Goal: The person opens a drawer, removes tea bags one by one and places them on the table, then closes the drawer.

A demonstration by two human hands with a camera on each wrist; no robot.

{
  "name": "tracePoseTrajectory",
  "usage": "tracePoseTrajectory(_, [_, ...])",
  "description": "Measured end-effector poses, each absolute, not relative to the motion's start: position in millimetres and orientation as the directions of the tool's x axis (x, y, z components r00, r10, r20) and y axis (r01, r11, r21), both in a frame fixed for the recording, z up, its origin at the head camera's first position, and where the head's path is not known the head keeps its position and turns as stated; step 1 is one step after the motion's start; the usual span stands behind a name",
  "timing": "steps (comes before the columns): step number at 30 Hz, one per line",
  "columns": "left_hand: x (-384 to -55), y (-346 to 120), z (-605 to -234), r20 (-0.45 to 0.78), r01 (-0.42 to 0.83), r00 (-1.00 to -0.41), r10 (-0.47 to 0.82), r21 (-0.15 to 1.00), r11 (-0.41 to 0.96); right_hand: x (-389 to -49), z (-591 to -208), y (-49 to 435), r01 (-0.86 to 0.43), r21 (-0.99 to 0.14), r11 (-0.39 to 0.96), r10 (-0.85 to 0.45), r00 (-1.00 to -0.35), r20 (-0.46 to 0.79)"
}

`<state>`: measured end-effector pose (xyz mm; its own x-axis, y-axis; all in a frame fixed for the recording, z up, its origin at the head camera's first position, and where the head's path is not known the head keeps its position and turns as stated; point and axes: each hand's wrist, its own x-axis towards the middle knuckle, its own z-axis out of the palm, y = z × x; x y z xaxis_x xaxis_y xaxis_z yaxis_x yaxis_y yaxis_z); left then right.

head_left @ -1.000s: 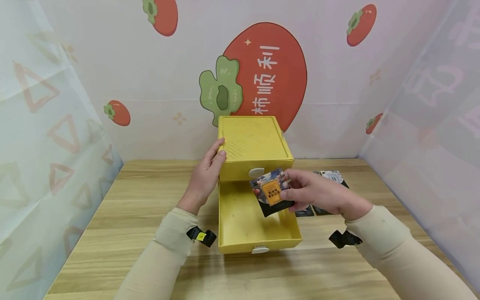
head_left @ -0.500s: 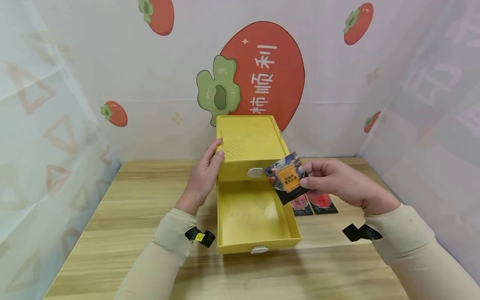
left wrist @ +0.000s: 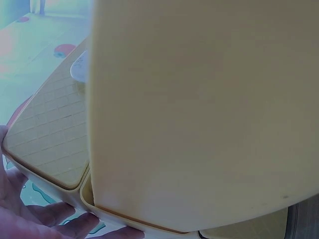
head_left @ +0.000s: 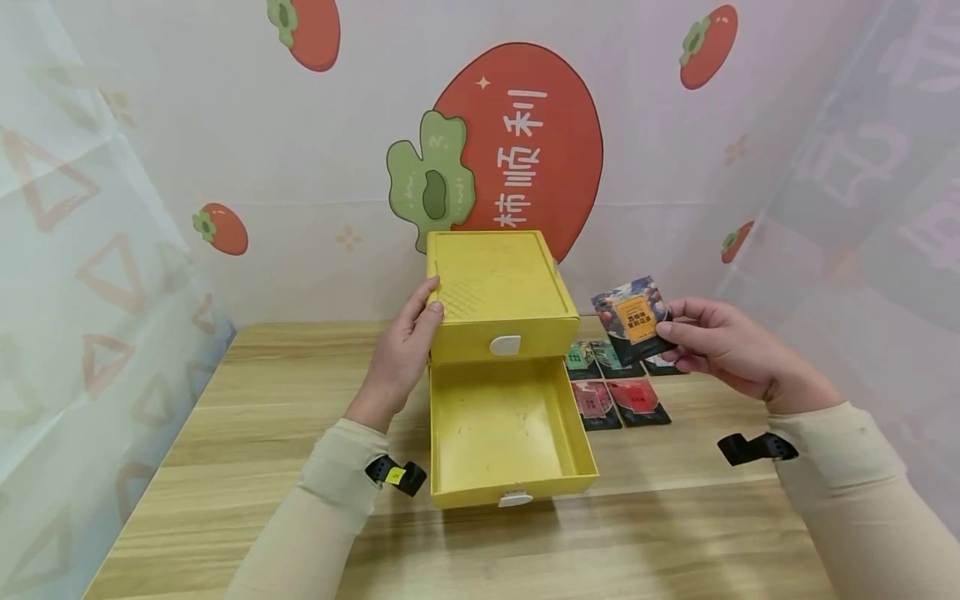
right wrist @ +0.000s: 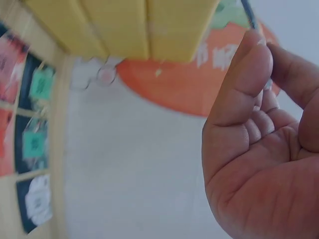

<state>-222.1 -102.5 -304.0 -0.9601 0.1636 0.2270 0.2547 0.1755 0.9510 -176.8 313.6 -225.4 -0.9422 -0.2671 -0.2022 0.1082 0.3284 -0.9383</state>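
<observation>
Red fruit (head_left: 555, 125) is drawn on the far wall (head_left: 315, 167) behind a wooden table (head_left: 277, 500). I see a left hand (head_left: 397, 354) on the left side of a yellow box (head_left: 502, 275); it looks loosely laid, though part is hidden. One drawer (head_left: 491, 429) sticks out nearer. Farther right, the right hand (head_left: 723, 346) pinches an orange-labelled packet (head_left: 618, 312) in the air, near five flat packets (head_left: 637, 402).

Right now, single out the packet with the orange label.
The packet pinched in the right hand, off the table; the other packets lie flat on it, labelled pink, red, green or white.
</observation>
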Motion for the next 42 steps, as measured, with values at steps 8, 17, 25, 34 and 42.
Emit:
tracePoseTrajectory(8, [-222.6,-102.0,-304.4,0.227,0.256,-0.96,0.164,0.948,0.189,-187.4,-254.0,344.2,0.223,-0.896,0.384,-0.156,-0.941,-0.301])
tracePoseTrajectory(17, [-223.9,-102.4,-304.7,0.23,0.26,-0.959,0.167,0.947,0.189,-196.8,-290.2,377.8,0.345,-0.844,0.41,-0.062,-0.913,-0.403])
tracePoseTrajectory(25, [-224.2,-104.1,-305.3,0.225,0.255,-0.96,0.166,0.949,0.188,-200.2,-308.0,395.3,0.44,-0.792,0.423,-0.001,-0.874,-0.486])
tracePoseTrajectory(34, [-225.3,-105.1,-304.8,0.225,0.254,-0.96,0.167,0.95,0.181,-200.4,-324.4,405.6,0.47,-0.789,0.396,0.005,-0.861,-0.509])
tracePoseTrajectory(42, [-225.1,-103.2,-304.3,0.224,0.253,-0.961,0.166,0.949,0.188,-193.7,-337.7,411.9,0.512,-0.756,0.407,0.043,-0.838,-0.545])
